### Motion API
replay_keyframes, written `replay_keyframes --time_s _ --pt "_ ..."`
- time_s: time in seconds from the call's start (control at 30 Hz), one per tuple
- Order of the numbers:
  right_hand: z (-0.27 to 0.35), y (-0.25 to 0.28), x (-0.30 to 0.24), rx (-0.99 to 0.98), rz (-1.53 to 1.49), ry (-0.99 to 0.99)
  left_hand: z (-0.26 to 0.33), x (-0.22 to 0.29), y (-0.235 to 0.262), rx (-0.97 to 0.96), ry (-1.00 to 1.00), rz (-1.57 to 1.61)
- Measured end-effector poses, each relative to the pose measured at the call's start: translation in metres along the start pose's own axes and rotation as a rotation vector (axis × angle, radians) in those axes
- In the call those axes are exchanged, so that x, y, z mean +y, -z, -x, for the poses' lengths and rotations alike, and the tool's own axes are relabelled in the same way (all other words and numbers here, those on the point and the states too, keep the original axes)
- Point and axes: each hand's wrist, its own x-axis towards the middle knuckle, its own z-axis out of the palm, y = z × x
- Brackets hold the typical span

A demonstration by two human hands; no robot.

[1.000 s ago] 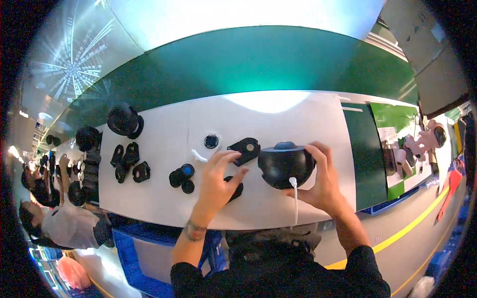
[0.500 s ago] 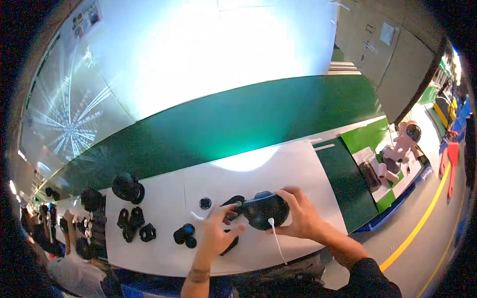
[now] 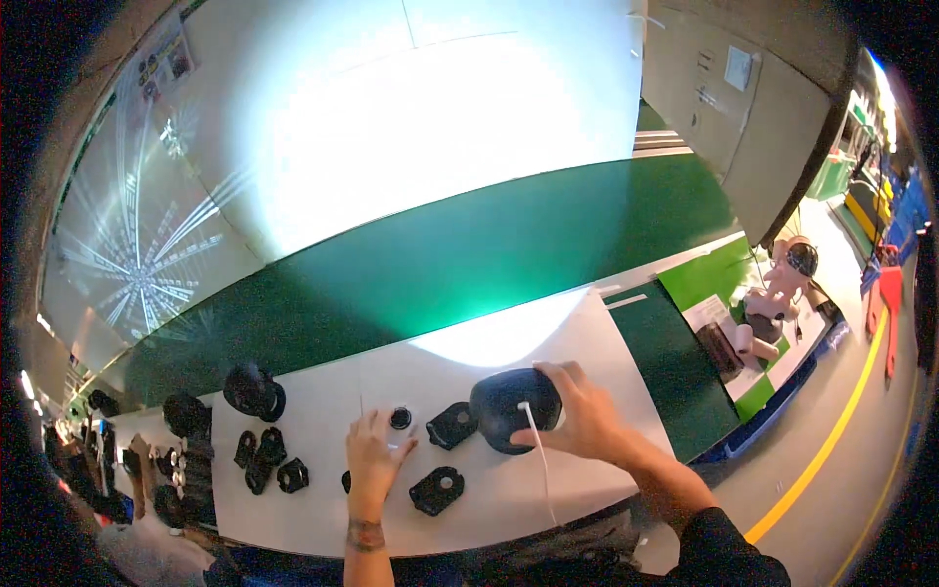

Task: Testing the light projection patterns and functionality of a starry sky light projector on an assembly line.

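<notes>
My right hand [image 3: 587,416] grips a black rounded device [image 3: 511,409] from its right side, over the white tabletop. A white cable [image 3: 540,460] is plugged into the device and trails toward the near edge. My left hand [image 3: 374,455] reaches over the table with fingers stretched out, beside a small round black disc [image 3: 400,419]; whether the fingertips touch it is unclear. Between my hands lie a flat black housing part [image 3: 452,427] and, nearer me, a second black housing part [image 3: 436,491]. A dark piece is partly hidden under my left hand.
Several small black parts [image 3: 260,460] lie to the left, with a black rounded unit [image 3: 254,391] behind them. Across the green surface [image 3: 469,249], a white panel [image 3: 430,98] glares with light. Pinkish items [image 3: 778,298] stand on the right. A person [image 3: 152,553] is at the far left.
My left hand has left the device and moved left to the small disc. The device has been turned in my right hand, showing its broad rounded side. The two housing parts are now uncovered.
</notes>
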Motion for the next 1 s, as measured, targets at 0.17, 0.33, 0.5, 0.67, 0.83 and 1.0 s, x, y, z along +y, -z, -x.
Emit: replay_keyframes --time_s 0.17,0.33,0.5,0.67,0.83,1.0 --pt "0.014 -0.012 0.010 0.070 0.014 0.250 0.000 0.002 0.004 -0.007 -0.015 0.082" --pt "0.040 -0.039 0.020 0.289 0.046 0.413 0.000 0.006 0.009 -0.005 0.027 0.108" --pt "0.036 -0.044 0.030 0.222 -0.014 0.391 -0.003 0.016 0.023 0.047 0.094 0.183" --pt "0.023 -0.038 0.035 0.105 -0.134 0.344 0.011 0.025 0.052 -0.235 0.048 0.756" --pt "0.019 -0.036 0.027 0.072 -0.135 0.345 0.008 0.039 0.058 -0.509 -0.048 0.815" --pt "0.018 -0.033 0.025 0.061 -0.098 0.344 0.006 0.049 0.040 -0.628 0.052 0.905"
